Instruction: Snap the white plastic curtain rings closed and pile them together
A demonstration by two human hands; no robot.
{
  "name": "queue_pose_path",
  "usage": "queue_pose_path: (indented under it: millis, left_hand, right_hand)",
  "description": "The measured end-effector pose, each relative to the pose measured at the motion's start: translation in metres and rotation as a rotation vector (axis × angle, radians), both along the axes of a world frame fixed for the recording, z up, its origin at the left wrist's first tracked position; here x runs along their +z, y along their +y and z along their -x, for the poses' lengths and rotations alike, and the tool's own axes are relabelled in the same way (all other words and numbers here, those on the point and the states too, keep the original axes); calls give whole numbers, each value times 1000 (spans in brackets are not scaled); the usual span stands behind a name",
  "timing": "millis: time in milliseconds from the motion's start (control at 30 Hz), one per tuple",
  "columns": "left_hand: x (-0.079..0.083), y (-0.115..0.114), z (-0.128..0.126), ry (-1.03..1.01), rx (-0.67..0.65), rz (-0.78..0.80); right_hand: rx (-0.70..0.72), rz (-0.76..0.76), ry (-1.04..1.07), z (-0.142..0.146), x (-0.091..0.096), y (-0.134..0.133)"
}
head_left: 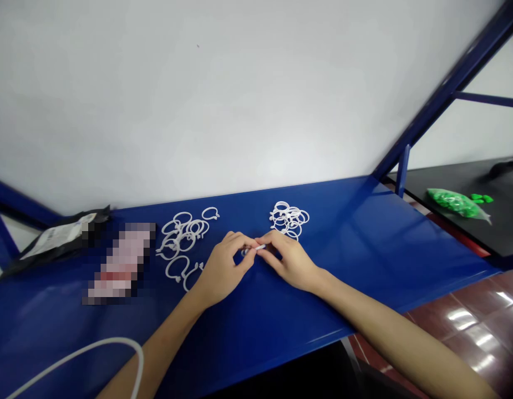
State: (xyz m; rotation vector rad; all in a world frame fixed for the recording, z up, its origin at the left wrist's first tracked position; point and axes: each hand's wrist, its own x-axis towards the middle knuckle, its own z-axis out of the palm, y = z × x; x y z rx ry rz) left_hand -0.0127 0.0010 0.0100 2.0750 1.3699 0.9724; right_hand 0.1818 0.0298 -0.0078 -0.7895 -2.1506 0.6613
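My left hand and my right hand meet at the middle of a blue shelf. Both pinch one white plastic ring between their fingertips, and only a short piece of it shows. A loose spread of white rings lies just left of my left hand. Just beyond my right hand, a tighter heap of white rings sits toward the wall.
A black packet with a white label and a blurred-out object lie at the left. A white tube curves at the lower left. A bag of green pieces rests on a black surface at right. Blue frame bars rise at right.
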Motion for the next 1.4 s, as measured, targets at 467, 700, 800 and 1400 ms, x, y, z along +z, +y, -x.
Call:
queue_pose_path:
  millis: [467,700,800,1400]
  left_hand:
    - [-9,6,4,-252,118,221]
    - [-5,0,-3,-123,69,24]
    - [-13,-2,-4,-51,70,-87]
    - [-33,40,47,717,426,-152]
  right_hand:
    - [-4,400,235,3,0,0]
    - [11,226,87,-1,5,-2]
    - [39,188,56,-3,5,-3]
    - [-482,-173,-285,-25,7,28]
